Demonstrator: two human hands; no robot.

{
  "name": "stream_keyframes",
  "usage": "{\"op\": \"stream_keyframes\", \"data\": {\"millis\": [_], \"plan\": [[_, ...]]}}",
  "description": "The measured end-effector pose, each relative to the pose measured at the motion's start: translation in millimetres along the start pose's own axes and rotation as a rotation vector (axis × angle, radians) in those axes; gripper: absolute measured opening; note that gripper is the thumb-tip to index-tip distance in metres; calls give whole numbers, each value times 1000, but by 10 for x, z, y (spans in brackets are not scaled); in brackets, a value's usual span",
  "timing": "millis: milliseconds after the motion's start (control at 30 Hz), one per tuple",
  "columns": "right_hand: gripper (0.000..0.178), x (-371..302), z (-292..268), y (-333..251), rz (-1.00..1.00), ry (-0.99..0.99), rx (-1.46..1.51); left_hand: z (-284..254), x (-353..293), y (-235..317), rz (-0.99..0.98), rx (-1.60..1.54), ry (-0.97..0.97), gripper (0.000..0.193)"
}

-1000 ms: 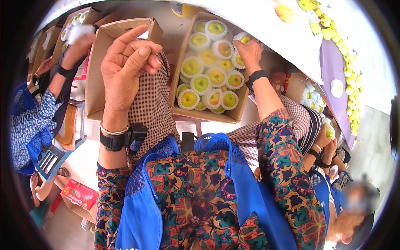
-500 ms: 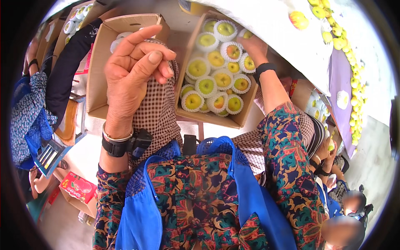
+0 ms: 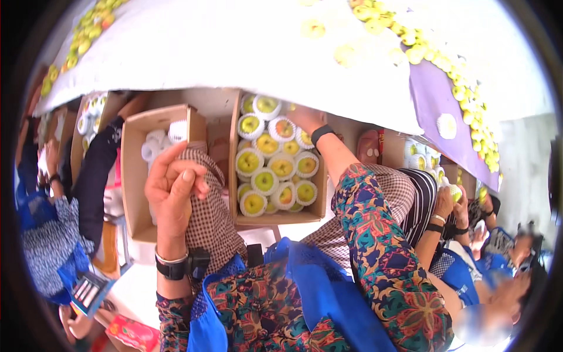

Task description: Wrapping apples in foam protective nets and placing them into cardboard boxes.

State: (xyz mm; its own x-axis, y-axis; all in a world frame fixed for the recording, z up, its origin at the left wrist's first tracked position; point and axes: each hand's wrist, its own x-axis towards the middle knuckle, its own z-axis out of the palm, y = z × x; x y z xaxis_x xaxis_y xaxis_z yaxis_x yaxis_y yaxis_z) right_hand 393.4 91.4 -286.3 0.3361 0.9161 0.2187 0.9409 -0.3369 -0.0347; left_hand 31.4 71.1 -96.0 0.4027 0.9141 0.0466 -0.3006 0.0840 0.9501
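In front of me is a cardboard box (image 3: 236, 176) of yellow-green apples, most in white foam nets. My right hand (image 3: 308, 121) reaches into its far right corner, closed around an apple (image 3: 291, 108) there. The fingers are blurred and partly lost beside the white cloth, so little of that apple shows. My left hand (image 3: 171, 190) is raised above my checked trouser leg, near the second box (image 3: 138, 176). Its fingers are half bent and apart, with nothing visible in them. White foam nets (image 3: 155, 144) lie in that second box.
A white-covered table (image 3: 223, 53) spans the far side, with rows of apples (image 3: 425, 50) and a purple cloth (image 3: 437, 94) at right. Co-workers sit on both sides; one's hands (image 3: 451, 202) hold an apple at right. A red carton (image 3: 134, 333) lies at lower left.
The view has swung, so the box now looks straighter and more of the table shows. My right hand stays at the box's far right corner. My left hand remains raised, fingers half bent.
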Motion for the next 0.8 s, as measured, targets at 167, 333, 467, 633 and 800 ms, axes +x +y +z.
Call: {"op": "stream_keyframes", "data": {"millis": [167, 333, 467, 633, 800], "plan": [[61, -52, -541, -38, 162, -383, 352, 148, 43, -7, -5, -19, -41, 44], [52, -293, -1286, -281, -68, -742, 307, 188, 93, -25, 3, 2, -68, 45], [47, -538, -1658, -153, -103, -557, 326, 217, 121, -37, -40, 23, -93, 43], [44, -602, -1898, 75, -57, -559, 336, 132, -35, 92, -104, 139, 27, 42], [44, -916, -1988, 235, -127, -310, 356, -183, 125, 477, 33, 75, 204, 39]]}}
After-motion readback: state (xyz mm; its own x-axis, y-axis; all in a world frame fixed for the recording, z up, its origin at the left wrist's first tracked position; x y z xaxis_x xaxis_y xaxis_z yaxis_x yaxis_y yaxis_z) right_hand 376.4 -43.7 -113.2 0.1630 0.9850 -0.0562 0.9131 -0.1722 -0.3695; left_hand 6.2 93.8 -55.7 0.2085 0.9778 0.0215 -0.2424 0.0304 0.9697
